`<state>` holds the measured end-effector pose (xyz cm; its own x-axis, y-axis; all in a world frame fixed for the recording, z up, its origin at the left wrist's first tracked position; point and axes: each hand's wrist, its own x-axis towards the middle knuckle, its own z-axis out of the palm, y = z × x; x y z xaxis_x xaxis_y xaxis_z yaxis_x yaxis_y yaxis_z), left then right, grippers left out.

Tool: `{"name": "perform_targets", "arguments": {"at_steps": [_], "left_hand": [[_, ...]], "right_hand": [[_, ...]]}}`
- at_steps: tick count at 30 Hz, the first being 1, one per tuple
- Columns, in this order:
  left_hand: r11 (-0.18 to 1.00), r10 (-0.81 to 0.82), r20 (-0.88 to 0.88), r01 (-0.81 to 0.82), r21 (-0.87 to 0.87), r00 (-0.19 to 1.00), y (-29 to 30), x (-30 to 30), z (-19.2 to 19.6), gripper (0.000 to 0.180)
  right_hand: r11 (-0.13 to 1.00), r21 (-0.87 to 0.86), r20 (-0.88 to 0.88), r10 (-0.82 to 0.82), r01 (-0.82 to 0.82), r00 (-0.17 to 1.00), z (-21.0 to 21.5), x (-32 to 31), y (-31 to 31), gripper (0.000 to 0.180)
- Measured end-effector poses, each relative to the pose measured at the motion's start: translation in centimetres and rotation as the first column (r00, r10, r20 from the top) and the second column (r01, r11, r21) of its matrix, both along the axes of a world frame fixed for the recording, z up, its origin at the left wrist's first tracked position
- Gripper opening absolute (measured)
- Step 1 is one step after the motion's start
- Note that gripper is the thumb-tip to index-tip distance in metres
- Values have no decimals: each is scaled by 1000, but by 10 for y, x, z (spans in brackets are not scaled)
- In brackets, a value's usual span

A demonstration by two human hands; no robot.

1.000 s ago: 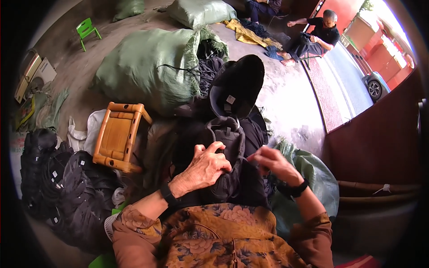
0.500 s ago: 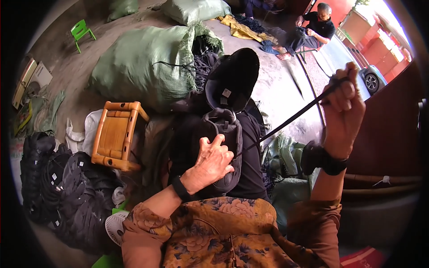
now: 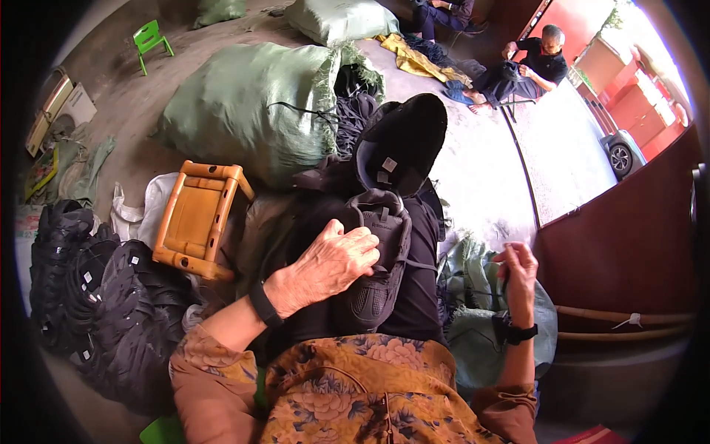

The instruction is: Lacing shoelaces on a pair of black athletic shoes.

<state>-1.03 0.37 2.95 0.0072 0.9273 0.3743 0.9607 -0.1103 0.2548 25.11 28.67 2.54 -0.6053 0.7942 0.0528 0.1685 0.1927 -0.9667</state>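
Note:
A dark grey lace-up shoe (image 3: 384, 240) lies on my lap, toe toward me, its tongue and collar facing up. My left hand (image 3: 325, 263) is closed over the left side of its lacing, fingertips on the upper; whether they also pinch the lace is hidden. A thin dark shoelace (image 3: 420, 264) comes out of the shoe's right side. Off to the right, my right hand (image 3: 520, 277) is raised with curled fingers; a dark bit shows beside them, too small to name. Beyond the shoe stands a hollow black piece (image 3: 403, 140) with small white labels inside.
At left, a heap of black shoe parts (image 3: 111, 318) lies beside a bamboo stool (image 3: 196, 214). A stuffed green sack (image 3: 244, 111) spills dark pieces ahead. More green sacking (image 3: 473, 325) is at my right. A seated person (image 3: 536, 63) works farther off, near a green chair-lined floor's doorway.
My right hand has dropped from high at the right, where it stretched the lace taut; the lace now hangs slack at the shoe. My left hand has shifted slightly up and left.

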Motion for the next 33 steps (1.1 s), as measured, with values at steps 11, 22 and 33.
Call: {"name": "perform_targets", "arguments": {"at_steps": [11,22,33], "left_hand": [[980,-105,-118,83,-180,988,2,-20,-1,5],[955,-38,-42,24,-295,998,61,-26,-61,22],[997,-3,961,79,-19,278,30,-23,-28,22]], "right_hand": [[894,-31,129,447,-447,885,-17,-87,-99,13],[802,-289,-52,532,-523,845,10,-84,-143,12],[741,-410,-183,504,-532,844,4,-114,-153,17]]}}
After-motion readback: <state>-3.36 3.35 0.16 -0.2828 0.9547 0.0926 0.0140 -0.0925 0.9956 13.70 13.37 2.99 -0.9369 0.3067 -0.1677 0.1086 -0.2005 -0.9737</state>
